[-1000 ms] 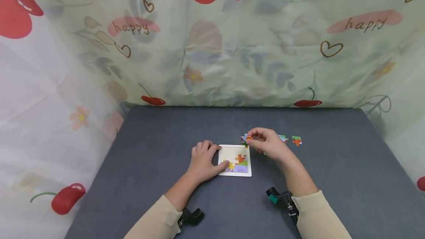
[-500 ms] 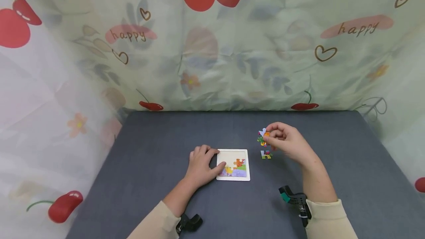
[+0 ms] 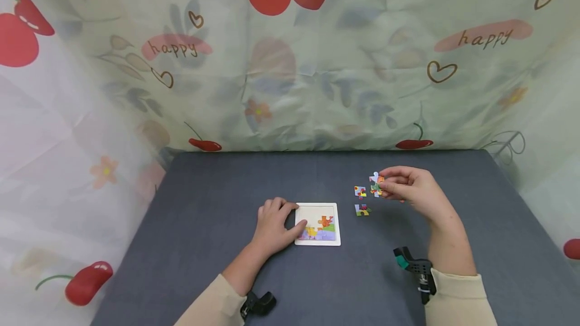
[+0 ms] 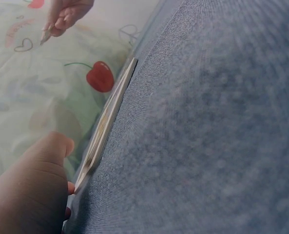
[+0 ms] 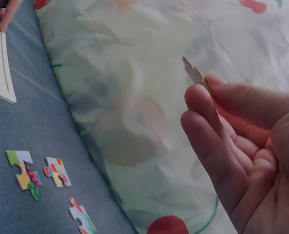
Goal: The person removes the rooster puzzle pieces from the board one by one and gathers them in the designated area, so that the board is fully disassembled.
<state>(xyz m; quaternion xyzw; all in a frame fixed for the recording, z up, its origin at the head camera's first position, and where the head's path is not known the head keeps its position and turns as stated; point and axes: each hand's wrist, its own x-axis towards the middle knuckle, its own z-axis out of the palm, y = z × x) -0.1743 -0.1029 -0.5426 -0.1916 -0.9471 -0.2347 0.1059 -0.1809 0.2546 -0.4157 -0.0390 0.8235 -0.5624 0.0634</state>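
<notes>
My right hand (image 3: pixel 417 191) pinches a jigsaw puzzle piece (image 3: pixel 375 185) between thumb and fingers, raised to the right of the puzzle tray (image 3: pixel 338 225). The right wrist view shows this piece edge-on at the fingertips. My left hand (image 3: pixel 273 226) rests at the tray's left side, index finger by the upper left corner and thumb over the lower left. Joined pieces (image 3: pixel 321 234) in purple, green, yellow and orange fill the tray's lower part; bare pale board shows above. The left thumb hides part of them.
Between tray and right hand lie two loose pieces (image 3: pixel 360 191), one behind the other. A third loose piece (image 5: pixel 81 214) shows in the right wrist view. Patterned cloth (image 3: pixel 312 114) hangs along the back edge of the dark table (image 3: pixel 226 180).
My right hand has moved right, away from the tray's upper right corner, carrying the puzzle piece and uncovering two loose pieces. The left hand has stayed on the tray.
</notes>
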